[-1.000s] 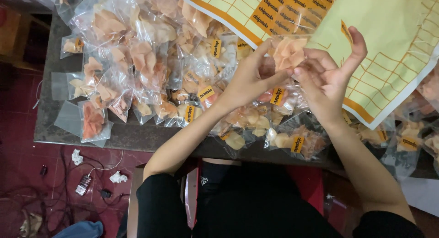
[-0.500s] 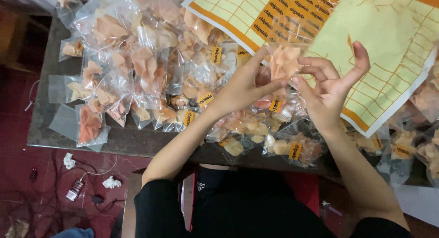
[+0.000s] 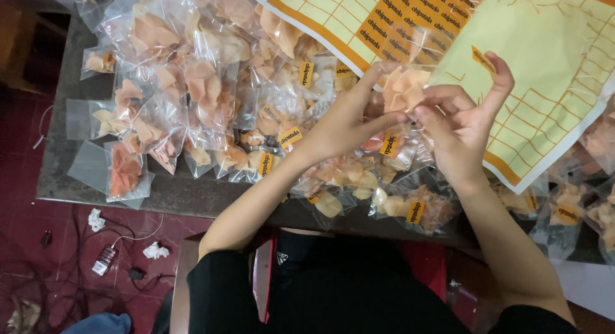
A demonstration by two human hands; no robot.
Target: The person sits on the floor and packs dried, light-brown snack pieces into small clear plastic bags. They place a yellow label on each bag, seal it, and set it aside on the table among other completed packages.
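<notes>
A small clear plastic bag of pale orange chips (image 3: 402, 84) is held up between both hands above the table. My left hand (image 3: 349, 119) pinches its left side with thumb and forefinger. My right hand (image 3: 464, 119) grips its right side, and a small yellow sticker (image 3: 482, 58) clings to the raised forefinger. Under the hands lie several filled chip bags with yellow labels (image 3: 384, 180).
A heap of filled clear chip bags (image 3: 205, 84) covers the dark table (image 3: 173, 196). A large yellow-and-orange printed sheet (image 3: 551, 71) lies at the upper right. More bags (image 3: 576, 206) sit at the right edge. Cables, a charger and crumpled paper (image 3: 102, 257) litter the red floor.
Both hands and the bag stay nearly in place; the fingers shift slightly on the bag's top and the view drifts a little.
</notes>
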